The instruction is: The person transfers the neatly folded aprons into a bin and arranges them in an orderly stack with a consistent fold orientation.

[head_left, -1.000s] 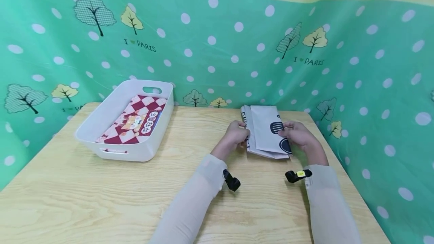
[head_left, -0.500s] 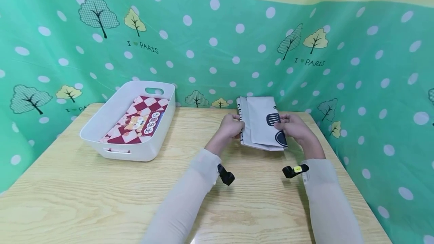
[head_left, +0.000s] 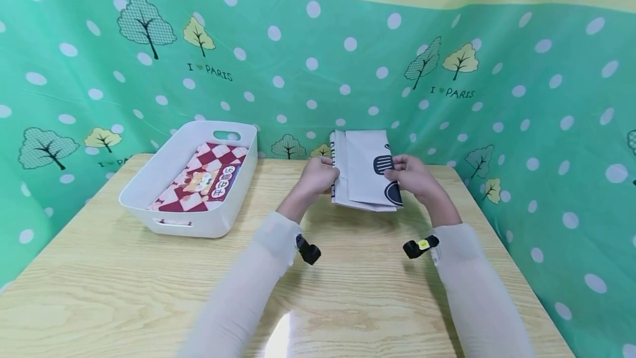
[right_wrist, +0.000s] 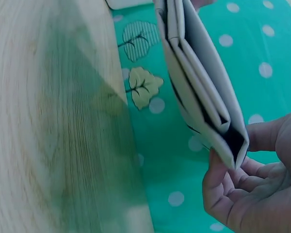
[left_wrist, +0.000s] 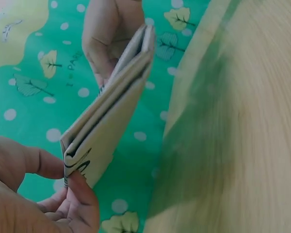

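A folded white cloth [head_left: 361, 181] with black printed shapes hangs between both hands above the back of the table. My left hand [head_left: 316, 174] pinches its left edge, thumb on the upper face. On the opposite edge, my right hand [head_left: 413, 177] pinches it beside a black striped print. The left wrist view shows the stacked layers of the cloth [left_wrist: 109, 99] edge-on, with a shadow on the wood below. In the right wrist view, the fingers and thumb of the right hand [right_wrist: 262, 179] hold the layers at a corner.
A white plastic bin [head_left: 237, 195] stands at the back left of the wooden table [head_left: 149, 286]. Inside lies a flat red-and-white checkered item [head_left: 199, 181] with a cartoon animal on it. A green dotted curtain [head_left: 298, 70] borders the back and right side.
Both hands have carried the folded cloth up and to the left, away from the right side of the table. The bin stays where it was, apart from a slight shift of the camera.
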A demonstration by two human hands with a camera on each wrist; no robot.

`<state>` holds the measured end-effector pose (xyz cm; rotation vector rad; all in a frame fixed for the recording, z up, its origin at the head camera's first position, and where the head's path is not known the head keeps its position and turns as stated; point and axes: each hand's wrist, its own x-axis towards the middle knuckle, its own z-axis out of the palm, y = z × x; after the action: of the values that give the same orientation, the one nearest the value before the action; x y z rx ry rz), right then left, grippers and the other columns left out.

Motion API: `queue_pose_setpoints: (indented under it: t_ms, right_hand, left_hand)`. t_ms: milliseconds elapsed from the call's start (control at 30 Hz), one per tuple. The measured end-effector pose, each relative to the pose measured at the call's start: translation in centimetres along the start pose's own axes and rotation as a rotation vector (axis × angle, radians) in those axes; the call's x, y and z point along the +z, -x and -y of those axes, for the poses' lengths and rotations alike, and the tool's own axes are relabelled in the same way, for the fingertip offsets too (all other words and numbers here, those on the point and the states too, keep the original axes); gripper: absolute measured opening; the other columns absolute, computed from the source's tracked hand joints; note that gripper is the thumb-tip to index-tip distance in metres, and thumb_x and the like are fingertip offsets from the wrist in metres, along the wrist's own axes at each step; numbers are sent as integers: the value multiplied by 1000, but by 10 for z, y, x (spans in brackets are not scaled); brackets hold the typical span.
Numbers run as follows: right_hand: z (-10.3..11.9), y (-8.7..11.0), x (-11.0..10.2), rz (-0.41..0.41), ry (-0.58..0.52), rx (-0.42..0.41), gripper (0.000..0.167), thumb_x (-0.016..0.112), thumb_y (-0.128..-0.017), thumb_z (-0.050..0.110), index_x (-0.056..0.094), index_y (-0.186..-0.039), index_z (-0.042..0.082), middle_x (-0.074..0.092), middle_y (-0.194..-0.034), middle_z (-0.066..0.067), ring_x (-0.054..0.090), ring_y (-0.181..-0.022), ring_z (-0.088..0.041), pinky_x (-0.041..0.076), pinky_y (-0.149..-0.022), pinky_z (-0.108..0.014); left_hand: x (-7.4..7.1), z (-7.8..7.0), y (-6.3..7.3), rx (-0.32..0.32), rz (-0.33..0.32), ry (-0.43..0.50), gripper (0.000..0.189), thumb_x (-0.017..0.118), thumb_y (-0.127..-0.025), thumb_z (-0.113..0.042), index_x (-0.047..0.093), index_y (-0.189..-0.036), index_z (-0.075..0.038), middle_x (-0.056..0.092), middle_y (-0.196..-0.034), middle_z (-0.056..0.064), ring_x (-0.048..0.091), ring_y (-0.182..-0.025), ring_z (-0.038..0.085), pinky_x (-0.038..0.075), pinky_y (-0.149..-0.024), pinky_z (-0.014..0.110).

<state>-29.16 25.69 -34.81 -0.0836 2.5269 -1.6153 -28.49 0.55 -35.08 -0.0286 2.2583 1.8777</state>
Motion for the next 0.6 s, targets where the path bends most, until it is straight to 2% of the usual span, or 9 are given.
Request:
queue_pose_setpoints:
  t_ms: [267,467,600]
  right_hand:
    - [21,-3,22,7,-49,-44,31,57,-102,2,45,-127,-12,52,-103,-13,62,-81,-14,60,-68,-27]
    - [36,-4,37,7,-53,-46,41,57,-102,2,43,-139,-11,55,-113,-18,62,-83,-17,61,-71,-29]
    - [43,-5,49,10,-26,-61,41,57,-102,4,43,-139,-10,55,-113,-19,62,-84,-19,60,-69,-27]
  left_hand:
    - [-31,-7,7,28,9,-40,43,54,-99,-7,46,-140,1,63,-117,17,67,-98,27,60,-78,38]
    - [-51,-13,15,46,-6,-91,47,52,-98,-7,45,-143,3,62,-120,19,66,-102,28,61,-78,36]
    - [-66,-13,21,64,-29,-154,45,53,-99,-8,45,-142,2,61,-117,18,64,-96,26,60,-74,34]
